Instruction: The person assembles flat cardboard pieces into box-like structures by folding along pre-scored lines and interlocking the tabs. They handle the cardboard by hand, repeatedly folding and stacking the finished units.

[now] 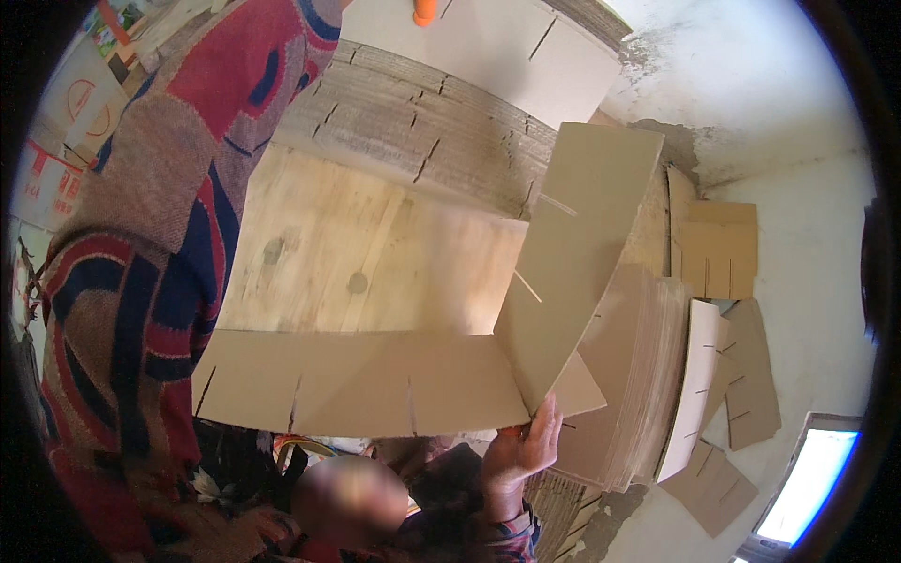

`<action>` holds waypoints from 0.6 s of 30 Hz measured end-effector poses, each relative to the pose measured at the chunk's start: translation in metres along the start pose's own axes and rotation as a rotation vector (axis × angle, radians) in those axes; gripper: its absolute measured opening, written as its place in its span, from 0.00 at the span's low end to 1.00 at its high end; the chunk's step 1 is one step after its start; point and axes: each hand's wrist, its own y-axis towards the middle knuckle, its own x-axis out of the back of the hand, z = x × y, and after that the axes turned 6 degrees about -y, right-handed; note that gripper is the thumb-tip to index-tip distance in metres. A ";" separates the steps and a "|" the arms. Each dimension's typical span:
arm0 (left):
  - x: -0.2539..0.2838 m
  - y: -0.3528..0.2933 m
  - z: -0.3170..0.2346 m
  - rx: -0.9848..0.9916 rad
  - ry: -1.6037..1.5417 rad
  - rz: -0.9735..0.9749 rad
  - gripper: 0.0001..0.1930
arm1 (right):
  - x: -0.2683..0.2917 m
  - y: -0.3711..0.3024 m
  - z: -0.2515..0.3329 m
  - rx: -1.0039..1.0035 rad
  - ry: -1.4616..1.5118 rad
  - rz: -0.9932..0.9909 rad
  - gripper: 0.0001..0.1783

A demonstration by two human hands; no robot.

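My right hand is closed on the corner where slotted cardboard strips meet, with something orange at one finger. A long tan cardboard strip with dark slots runs left from that corner. A second slotted cardboard strip rises from it, tilted up and to the right. A small cardboard flap shows just behind the fingers. My left arm, in a patterned red, blue and brown sleeve, reaches toward the top edge, which cuts off the hand. An orange tip shows there, over a pale board; the fingers cannot be made out.
A wooden board lies in the middle, with a stack of slotted cardboard along its far side. More stacked sheets stand at the right, and loose slotted pieces lie by the white wall. A printed carton is at far left.
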 end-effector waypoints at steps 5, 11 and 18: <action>-0.002 -0.024 0.001 0.085 0.029 -0.227 0.16 | 0.001 0.014 0.019 -0.034 0.107 0.114 0.24; 0.007 -0.069 -0.007 0.203 -0.858 -0.375 0.09 | -0.041 0.025 0.003 0.060 0.177 0.021 0.28; 0.168 -0.223 -0.031 -0.070 -0.499 -0.271 0.24 | -0.043 0.033 0.016 0.017 0.291 -0.061 0.28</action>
